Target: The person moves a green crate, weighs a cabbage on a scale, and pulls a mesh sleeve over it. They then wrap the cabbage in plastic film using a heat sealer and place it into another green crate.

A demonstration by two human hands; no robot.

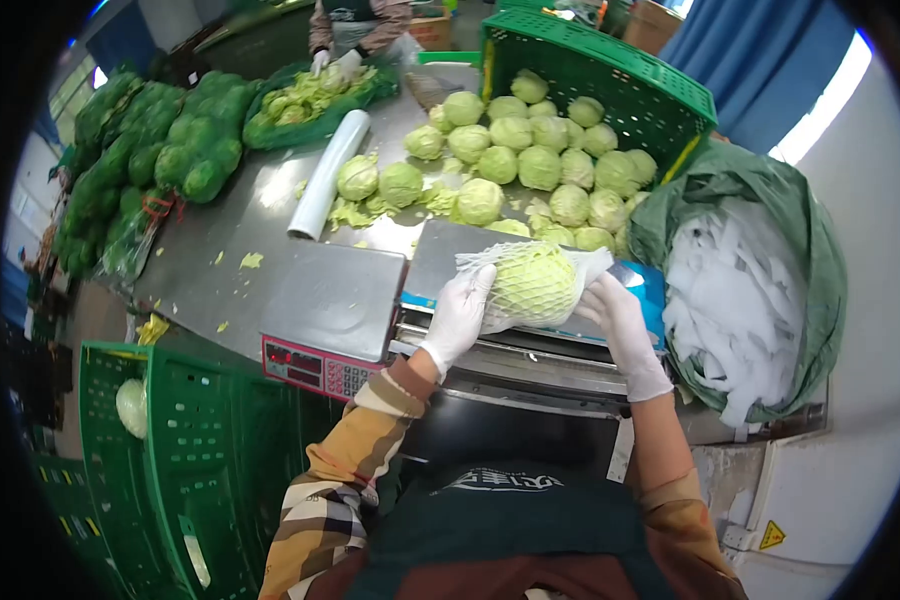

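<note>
Between my two gloved hands is a pale green cabbage (532, 282) in a white foam net sleeve. My left hand (460, 312) grips its left side, thumb up on the net. At the other end, the fingers of my right hand (615, 318) close on the gathered edge of the sleeve. The cabbage is held above a metal wrapping machine (510, 352) with a blue panel at its right. Left of it stands a weighing scale (335, 300) with a red keypad. To the right, a green sack (815, 250) holds many white foam net sleeves (735, 290).
Loose cabbages (540, 167) spill from a tipped green crate (610, 75) at the back. A plastic film roll (330, 175) lies left of them. Netted cabbage bags (200, 140) are piled far left. Green crates (195, 410) stand lower left. Across the table, another person's gloved hand (320, 62) shows.
</note>
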